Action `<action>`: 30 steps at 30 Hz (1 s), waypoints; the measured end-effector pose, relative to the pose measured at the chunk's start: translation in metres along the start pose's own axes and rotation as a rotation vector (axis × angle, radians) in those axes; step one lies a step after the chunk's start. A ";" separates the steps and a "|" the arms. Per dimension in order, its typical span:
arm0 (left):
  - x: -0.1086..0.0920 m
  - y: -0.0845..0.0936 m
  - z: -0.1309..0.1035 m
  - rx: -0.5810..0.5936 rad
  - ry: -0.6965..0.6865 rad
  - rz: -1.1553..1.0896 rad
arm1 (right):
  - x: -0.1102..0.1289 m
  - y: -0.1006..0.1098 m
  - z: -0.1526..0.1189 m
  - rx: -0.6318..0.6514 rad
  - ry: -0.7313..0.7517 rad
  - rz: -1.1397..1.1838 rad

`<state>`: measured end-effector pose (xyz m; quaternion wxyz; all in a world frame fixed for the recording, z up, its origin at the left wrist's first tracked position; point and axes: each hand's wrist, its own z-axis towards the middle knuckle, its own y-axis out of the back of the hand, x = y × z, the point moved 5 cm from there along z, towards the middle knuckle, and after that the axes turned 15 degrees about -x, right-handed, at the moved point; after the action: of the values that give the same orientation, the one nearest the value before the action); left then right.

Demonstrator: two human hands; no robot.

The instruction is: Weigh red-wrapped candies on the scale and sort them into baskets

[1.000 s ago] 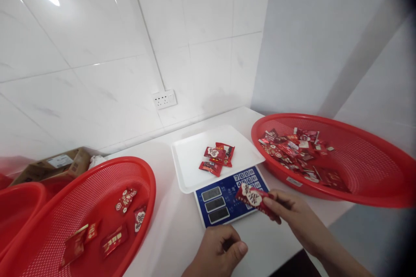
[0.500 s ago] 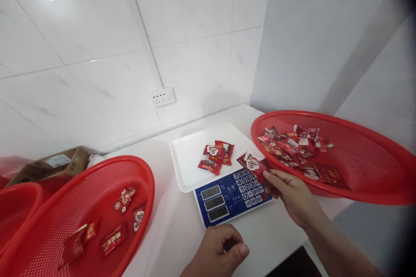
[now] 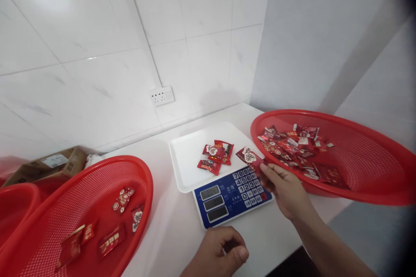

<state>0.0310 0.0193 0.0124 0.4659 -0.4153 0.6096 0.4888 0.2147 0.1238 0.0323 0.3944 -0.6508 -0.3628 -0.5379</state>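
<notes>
Pinched in my right hand [image 3: 282, 186] is a dark red candy packet [image 3: 249, 158] with a white patch of lettering, held above the right edge of the scale's pan and keypad. My left hand [image 3: 224, 249] rests at the front of the white table, loosely curled, with nothing visible in it. Just beyond it stands a digital scale [image 3: 214, 227] with a blue panel, several number keys and three small displays. On its white pan [image 3: 186, 151] lies a small pile of red candy packets [image 3: 212, 152], partly overlapping.
To the right, a red mesh basket [image 3: 367, 138] holds many wrapped candies [image 3: 294, 145]. Another red basket [image 3: 130, 164] on the left has several packets [image 3: 112, 238] in it. Behind that are a cardboard box [image 3: 73, 160] and a wall socket [image 3: 161, 96].
My right hand has shifted slightly left and up with the packet, which is tilted a little differently. The view has moved slightly. My left hand and the pile on the pan stay put.
</notes>
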 end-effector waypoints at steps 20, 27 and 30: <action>-0.009 0.001 -0.005 0.028 0.050 0.012 | -0.010 0.022 -0.042 0.563 0.095 -0.602; -0.005 0.000 -0.003 0.026 0.004 0.028 | -0.038 0.016 -0.058 0.684 0.031 -0.594; -0.002 0.002 -0.003 -0.012 -0.042 0.086 | -0.053 0.005 -0.066 0.707 0.071 -0.600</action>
<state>0.0293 0.0168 0.0154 0.4546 -0.3812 0.6138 0.5208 0.1840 0.0597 -0.0131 0.4310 -0.3237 -0.6824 -0.4937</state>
